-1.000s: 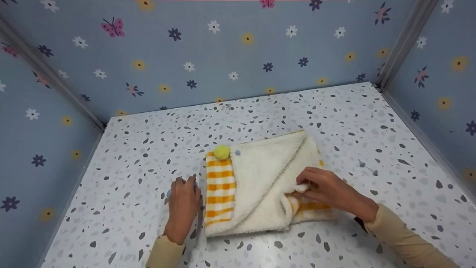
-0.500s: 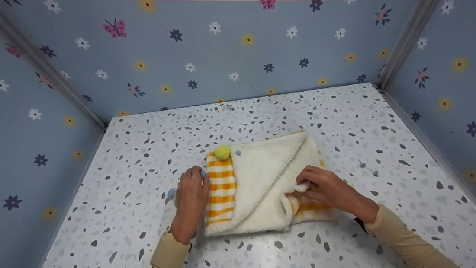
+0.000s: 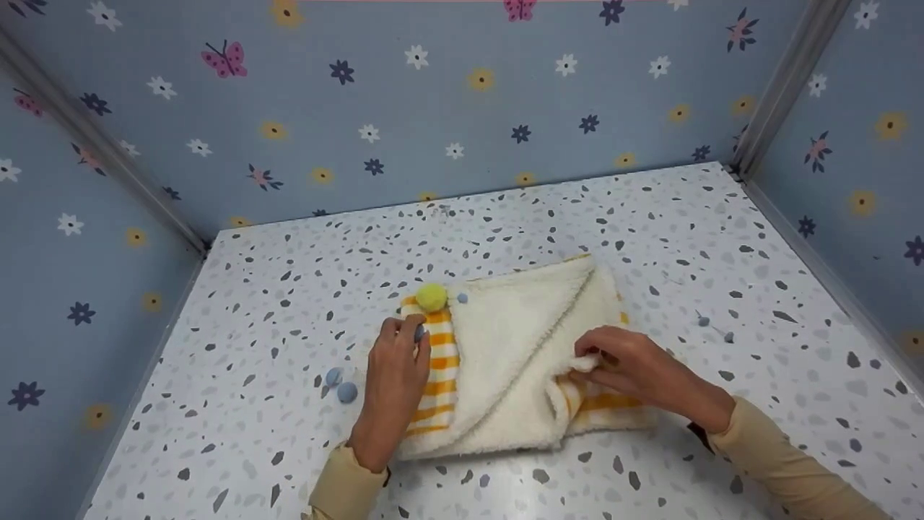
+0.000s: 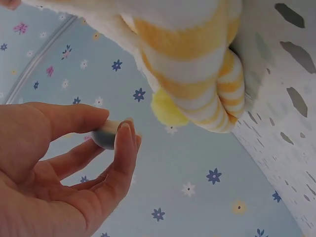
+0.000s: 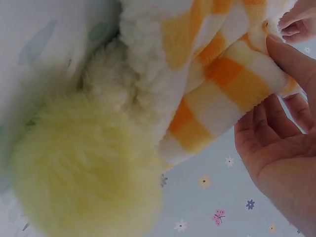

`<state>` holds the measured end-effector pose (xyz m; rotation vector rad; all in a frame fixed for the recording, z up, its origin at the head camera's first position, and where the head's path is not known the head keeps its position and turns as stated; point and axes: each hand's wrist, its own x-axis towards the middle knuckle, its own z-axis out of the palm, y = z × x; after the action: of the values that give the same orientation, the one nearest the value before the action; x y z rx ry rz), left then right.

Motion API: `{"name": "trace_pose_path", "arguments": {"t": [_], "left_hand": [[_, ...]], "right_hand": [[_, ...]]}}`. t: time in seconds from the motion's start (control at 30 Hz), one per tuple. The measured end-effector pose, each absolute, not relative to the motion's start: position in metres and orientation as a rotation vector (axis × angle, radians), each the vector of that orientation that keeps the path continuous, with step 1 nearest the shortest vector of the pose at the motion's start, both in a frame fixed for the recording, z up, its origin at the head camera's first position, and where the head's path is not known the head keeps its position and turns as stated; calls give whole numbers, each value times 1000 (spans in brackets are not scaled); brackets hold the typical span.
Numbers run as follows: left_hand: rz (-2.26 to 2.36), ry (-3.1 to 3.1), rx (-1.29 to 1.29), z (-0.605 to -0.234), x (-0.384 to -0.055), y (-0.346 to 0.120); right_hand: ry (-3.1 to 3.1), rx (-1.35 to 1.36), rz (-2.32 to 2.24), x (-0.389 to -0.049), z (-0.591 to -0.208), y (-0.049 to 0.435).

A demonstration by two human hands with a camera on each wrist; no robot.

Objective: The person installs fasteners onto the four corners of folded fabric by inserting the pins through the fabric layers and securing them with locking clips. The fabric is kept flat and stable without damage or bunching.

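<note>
Blue knob (image 4: 104,138) pinched at tip of L grip (image 3: 395,372), fleece cloth (image 3: 498,339) in R grip (image 3: 635,365).

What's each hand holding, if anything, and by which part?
The left hand pinches a blue knob by its sides, partly hidden; the right hand grips the cloth by a turned-up edge on the head view's right.

Blue floral-printed far panel (image 3: 491,105) behind a white speckled tabletop (image 3: 505,217)

White, yellow and dark purple flowers and pink butterflies pattern the far panel. A matching blue floral left panel (image 3: 43,303) and blue floral right panel (image 3: 841,195) flank the tabletop. A grey metallic left strip (image 3: 108,148) and grey metallic right strip (image 3: 785,79) line the far corners.
</note>
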<state>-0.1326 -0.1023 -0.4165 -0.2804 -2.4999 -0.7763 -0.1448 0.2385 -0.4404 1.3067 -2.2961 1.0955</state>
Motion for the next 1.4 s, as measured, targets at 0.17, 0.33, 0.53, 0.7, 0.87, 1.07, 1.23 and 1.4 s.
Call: {"name": "trace_pose_path", "arguments": {"t": [0.17, 0.33, 0.53, 0.7, 0.87, 1.07, 1.23, 1.4], "left_hand": [[-842, -2516, -293, -413, -132, -92], [-877, -2509, -336, -413, -132, -81], [-935, -2508, -395, -414, -129, -69], [-988, -2511, -457, -412, -124, -56], [-1000, -2483, -529, -411, -120, -43], [-1031, -2480, -612, -411, -119, -30], [-1035, -2504, -648, -411, -118, -21], [-1043, -2525, -680, -413, -117, -13]], "right_hand": [[-2286, 1307, 1098, -145, -441, 238], [-2271, 1332, 1085, -145, -440, 238], [-2267, 1360, 1110, -144, -438, 239], [-2262, 1366, 1122, -144, -438, 238], [-2255, 1379, 1123, -144, -438, 237], [-2265, 1383, 1119, -145, -437, 238], [-2285, 1399, 1149, -144, -437, 239], [-2314, 1403, 1169, -143, -436, 240]]}}
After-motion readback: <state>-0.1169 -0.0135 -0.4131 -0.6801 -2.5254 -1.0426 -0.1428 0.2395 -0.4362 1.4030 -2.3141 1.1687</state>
